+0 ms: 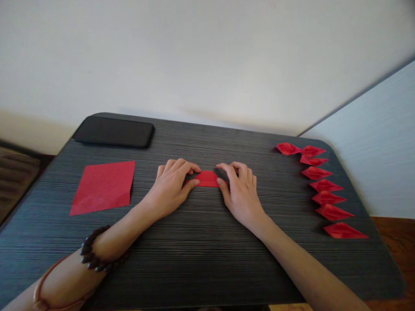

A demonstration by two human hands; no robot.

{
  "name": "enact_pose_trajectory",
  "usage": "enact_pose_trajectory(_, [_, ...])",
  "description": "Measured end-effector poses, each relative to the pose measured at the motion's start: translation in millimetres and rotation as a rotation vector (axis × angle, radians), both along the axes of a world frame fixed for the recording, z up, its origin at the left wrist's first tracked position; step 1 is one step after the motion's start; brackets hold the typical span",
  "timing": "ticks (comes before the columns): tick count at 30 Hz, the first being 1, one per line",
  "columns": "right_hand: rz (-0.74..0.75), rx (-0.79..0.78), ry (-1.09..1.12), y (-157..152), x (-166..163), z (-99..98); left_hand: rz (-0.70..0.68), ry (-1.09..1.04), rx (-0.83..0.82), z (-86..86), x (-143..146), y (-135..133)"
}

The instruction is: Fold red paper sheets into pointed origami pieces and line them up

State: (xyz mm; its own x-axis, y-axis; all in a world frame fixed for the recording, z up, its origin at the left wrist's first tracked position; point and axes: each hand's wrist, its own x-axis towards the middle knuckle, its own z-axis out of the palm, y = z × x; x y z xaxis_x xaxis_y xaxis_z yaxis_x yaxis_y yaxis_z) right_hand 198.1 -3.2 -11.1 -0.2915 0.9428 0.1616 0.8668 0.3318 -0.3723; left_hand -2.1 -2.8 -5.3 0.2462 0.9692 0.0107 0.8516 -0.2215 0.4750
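Note:
A small folded piece of red paper [206, 178] lies flat in the middle of the dark striped table [201, 255]. My left hand [171, 186] presses its left end with thumb and fingers. My right hand [240, 190] pinches its right end the same way. Both hands rest on the tabletop, and the ends of the paper are hidden under my fingers. A dark bead bracelet sits on my left wrist.
A flat red paper sheet [103, 186] lies at the left. A black phone [114, 131] rests at the far left corner. Several folded red paper pieces [324, 185] form a row along the right edge. A pale wall stands behind the table.

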Motion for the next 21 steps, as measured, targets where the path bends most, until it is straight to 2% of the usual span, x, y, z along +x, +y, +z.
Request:
enact_pose_trajectory(11, [0.008, 0.016, 0.013, 0, 2, -3.4, -0.058, 0.022, -0.057, 3.6, -19, 8])
enact_pose_trajectory(21, [0.046, 0.011, 0.046, 0, 3, -1.8, -0.101, 0.022, 0.112, -0.2, -3, 0])
